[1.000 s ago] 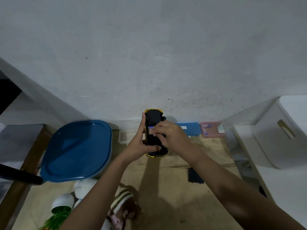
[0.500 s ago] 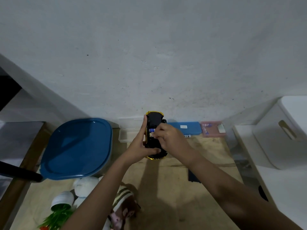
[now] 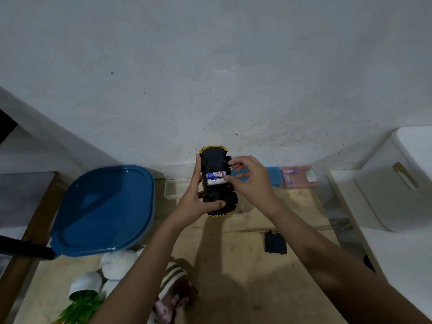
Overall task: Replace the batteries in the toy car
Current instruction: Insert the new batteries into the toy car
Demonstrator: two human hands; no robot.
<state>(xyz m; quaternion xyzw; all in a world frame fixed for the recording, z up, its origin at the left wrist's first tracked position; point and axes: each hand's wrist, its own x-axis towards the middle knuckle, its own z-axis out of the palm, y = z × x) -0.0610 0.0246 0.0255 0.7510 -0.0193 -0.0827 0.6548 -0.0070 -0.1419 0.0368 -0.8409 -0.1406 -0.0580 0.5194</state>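
My left hand (image 3: 197,199) grips the yellow toy car (image 3: 216,164), held upside down above the wooden table with its black underside facing me. Its battery compartment is uncovered and two batteries (image 3: 216,178) lie in it side by side. My right hand (image 3: 251,181) hovers just right of the compartment, fingers loosely curled near the batteries' right ends, holding nothing that I can see. The black battery cover (image 3: 275,243) lies on the table, lower right of the car.
A blue lid (image 3: 102,209) covers a tub at left. A blue box (image 3: 273,176) and a pink box (image 3: 298,177) stand against the wall. White bins (image 3: 385,183) at right. A plush toy (image 3: 174,291), white balls and a tipped plant pot (image 3: 85,284) lie near the front.
My right hand has drawn back to the right off the compartment, so the two batteries now show. The car has stayed in my left hand.
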